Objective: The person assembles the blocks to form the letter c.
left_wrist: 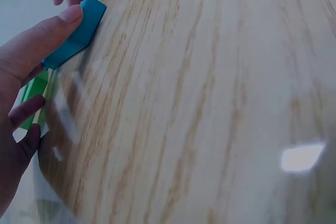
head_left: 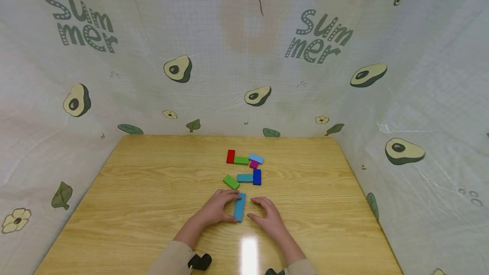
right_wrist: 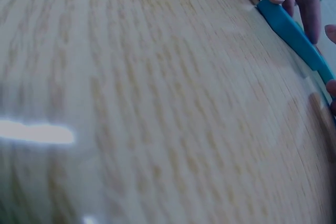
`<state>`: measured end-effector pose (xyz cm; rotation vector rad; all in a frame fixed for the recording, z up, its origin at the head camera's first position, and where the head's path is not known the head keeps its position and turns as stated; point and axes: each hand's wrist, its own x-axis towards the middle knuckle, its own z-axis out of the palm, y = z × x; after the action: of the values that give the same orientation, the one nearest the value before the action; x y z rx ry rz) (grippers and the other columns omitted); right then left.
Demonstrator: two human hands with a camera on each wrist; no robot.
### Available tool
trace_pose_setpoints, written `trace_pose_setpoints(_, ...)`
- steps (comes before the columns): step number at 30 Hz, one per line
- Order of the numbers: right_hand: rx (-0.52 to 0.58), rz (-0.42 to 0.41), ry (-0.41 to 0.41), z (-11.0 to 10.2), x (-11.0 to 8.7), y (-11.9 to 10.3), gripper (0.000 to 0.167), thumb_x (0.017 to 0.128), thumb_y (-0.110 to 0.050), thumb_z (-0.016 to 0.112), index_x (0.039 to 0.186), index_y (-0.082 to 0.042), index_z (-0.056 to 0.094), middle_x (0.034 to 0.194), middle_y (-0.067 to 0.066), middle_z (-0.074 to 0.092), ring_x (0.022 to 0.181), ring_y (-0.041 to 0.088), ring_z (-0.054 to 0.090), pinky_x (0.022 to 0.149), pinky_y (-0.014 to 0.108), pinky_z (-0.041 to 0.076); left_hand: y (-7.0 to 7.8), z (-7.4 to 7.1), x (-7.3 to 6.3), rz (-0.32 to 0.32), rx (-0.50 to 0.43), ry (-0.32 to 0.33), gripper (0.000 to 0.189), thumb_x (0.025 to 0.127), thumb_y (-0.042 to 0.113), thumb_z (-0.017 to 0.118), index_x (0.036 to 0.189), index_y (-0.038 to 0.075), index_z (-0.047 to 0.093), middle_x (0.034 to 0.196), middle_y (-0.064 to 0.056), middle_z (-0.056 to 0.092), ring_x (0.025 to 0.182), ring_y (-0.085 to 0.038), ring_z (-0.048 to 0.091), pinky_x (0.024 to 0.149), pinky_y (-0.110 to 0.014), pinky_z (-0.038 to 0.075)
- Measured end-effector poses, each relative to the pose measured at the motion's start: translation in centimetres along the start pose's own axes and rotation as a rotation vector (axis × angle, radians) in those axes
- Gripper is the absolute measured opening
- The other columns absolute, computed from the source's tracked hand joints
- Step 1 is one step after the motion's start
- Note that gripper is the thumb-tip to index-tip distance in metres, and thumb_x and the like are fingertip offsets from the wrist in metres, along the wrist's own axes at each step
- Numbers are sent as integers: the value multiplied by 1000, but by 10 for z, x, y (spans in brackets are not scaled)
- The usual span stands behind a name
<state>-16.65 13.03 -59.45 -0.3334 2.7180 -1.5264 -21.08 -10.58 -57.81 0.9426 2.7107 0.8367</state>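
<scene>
My left hand [head_left: 218, 208] pinches a long light-blue block [head_left: 239, 208] by its two ends, thumb at the near end and a fingertip at the far one. The block lies on or just over the table; which of the two I cannot tell. In the left wrist view the thumb presses against the blue block [left_wrist: 79, 38], with other fingers partly hidden behind it. Just right of the block, my right hand [head_left: 270, 219] hovers with thumb and fingers spread in a loose curve, nothing between them. Only its fingertips [right_wrist: 331, 34] show at the right edge of the right wrist view.
Beyond the hands, on the wooden table [head_left: 160, 173], lie a green block [head_left: 231, 182], a teal block [head_left: 245, 178] touching a dark-blue block [head_left: 257, 177], a magenta block [head_left: 254, 164], a light-blue block [head_left: 256, 158], another green block [head_left: 241, 161] and a red block [head_left: 231, 156]. Printed cloth [head_left: 214, 96] surrounds the table.
</scene>
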Motion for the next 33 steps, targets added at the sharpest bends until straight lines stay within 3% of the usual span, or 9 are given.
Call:
trace_pose_setpoints(13,12,2,1,0,-1,-1,46,86,-31,75,127,-13,63,127,2,59,124,30,49,104,54,36,-5,0,-8,-37,56,65,73,73,53,81,135,22,59,143,-4,48,126,-32,42,100,-54,37)
trace_pose_setpoints(23,3,25,2,1,1,-2,46,87,-31,74,127,-13,63,128,4,58,124,31,49,105,54,35,-15,3,-11,-78,-74,85,78,77,58,76,141,21,53,141,-4,46,125,-29,39,101,-53,36)
trace_pose_setpoints(33,-18,11,-3,-3,23,-4,43,88,-26,74,126,-9,63,128,9,59,123,33,50,103,52,38,-22,11,-12,-76,-65,100,80,77,61,72,144,23,49,143,-3,48,128,-29,38,104,-56,31)
